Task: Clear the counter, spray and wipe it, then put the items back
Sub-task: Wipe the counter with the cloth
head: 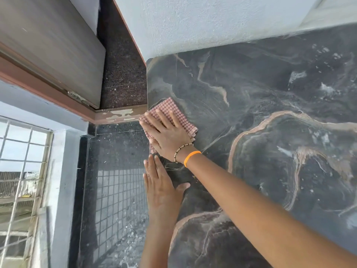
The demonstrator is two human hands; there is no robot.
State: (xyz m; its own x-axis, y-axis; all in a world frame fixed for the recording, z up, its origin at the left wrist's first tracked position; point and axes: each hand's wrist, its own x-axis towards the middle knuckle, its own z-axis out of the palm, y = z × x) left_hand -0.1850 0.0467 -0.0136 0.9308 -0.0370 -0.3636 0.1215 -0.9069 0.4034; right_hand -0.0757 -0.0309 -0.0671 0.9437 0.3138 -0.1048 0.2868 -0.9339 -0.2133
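A dark marbled counter with tan veins fills the right side of the view. A pink checked cloth lies at the counter's left edge, partly hanging over it. My right hand presses flat on the cloth with straight fingers; a bead bracelet and an orange band sit on its wrist. My left hand lies flat along the counter's left edge just below, fingers straight, thumb out on the surface. No other items show on the counter.
A pale wall borders the counter's far side. Left of the counter a dark speckled floor lies lower down. A wooden door in a reddish frame and a barred window stand at the left.
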